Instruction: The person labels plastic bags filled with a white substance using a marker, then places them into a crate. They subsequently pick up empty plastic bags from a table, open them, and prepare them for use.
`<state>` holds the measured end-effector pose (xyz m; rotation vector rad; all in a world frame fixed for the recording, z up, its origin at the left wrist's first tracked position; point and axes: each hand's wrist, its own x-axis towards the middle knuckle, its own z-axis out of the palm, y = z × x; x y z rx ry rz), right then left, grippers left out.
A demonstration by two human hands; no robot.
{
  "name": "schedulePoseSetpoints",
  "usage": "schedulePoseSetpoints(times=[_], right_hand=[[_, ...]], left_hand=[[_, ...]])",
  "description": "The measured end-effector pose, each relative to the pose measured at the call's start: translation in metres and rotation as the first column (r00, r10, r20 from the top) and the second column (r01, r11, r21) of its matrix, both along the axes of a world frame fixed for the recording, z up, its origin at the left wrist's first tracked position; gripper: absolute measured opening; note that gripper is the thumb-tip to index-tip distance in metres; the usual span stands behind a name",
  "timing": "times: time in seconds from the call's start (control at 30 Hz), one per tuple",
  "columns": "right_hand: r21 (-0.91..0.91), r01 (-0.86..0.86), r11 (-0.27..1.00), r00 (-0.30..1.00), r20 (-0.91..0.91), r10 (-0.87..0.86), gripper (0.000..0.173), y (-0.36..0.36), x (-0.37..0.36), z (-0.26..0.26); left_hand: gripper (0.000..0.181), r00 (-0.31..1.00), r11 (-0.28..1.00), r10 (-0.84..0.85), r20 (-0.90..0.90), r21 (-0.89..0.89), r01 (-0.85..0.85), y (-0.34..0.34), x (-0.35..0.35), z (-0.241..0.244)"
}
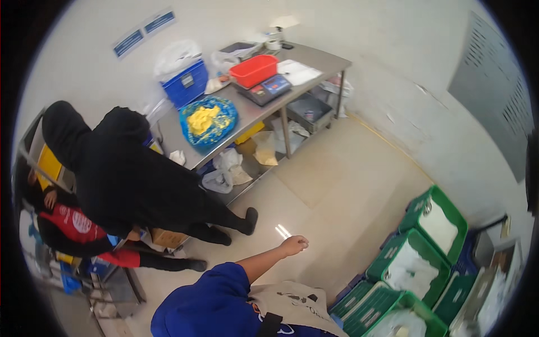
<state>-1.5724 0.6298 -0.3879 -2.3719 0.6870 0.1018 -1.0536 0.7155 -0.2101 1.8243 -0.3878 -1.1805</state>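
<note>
My left hand (295,245) is held out over the pale floor in front of my apron, its fingers curled in, with nothing visible in it. My right hand is out of view. No object touches the left hand. Beyond it, a steel table (248,113) carries a blue plastic bag (230,110) spread open around a yellow doughy mass (204,120). Behind that bag are a red plastic tub (254,70) on a digital scale (269,89) and a blue crate (186,84) topped with white plastic.
Two people, one in black (139,181) and one in a red apron (78,223), stand left beside a metal rack. Green crates (457,236) with white contents stack at the right. Bags and a grey bin (311,111) lie below the table.
</note>
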Motion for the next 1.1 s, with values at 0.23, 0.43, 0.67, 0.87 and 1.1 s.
schedulePoseSetpoints(times=[0.23, 0.43, 0.67, 0.87, 1.1], right_hand=[[0.294, 0.462, 0.837, 0.882, -0.060, -0.467, 0.016, -0.262, 0.170, 0.022], [0.553, 0.635, 0.540, 0.697, -0.110, -0.708, 0.018, -0.484, 0.329, 0.115], [0.534, 0.583, 0.612, 0.755, -0.078, -0.651, 0.019, -0.687, 0.564, 0.170], [0.614, 0.354, 0.705, 0.887, 0.020, -0.462, 0.028, -0.689, 0.778, 0.185], [0.521, 0.014, 0.854, 0.999, 0.020, -0.028, 0.030, -0.708, 0.991, 0.250]], left_hand=[[0.034, 0.998, 0.867, 0.031, 0.059, 0.495, -0.056, 0.063, 0.103, -0.093], [0.032, 0.725, 0.549, 0.689, 0.019, 0.639, -0.539, -0.008, 0.169, -0.080], [0.039, 0.770, 0.768, 0.628, -0.110, 0.244, -0.592, -0.201, 0.278, -0.019], [0.036, 0.761, 0.843, 0.492, 0.423, -0.012, -0.538, -0.341, 0.466, 0.029], [0.043, 0.364, 0.787, 0.463, 0.809, -0.185, -0.589, -0.446, 0.720, 0.134]])
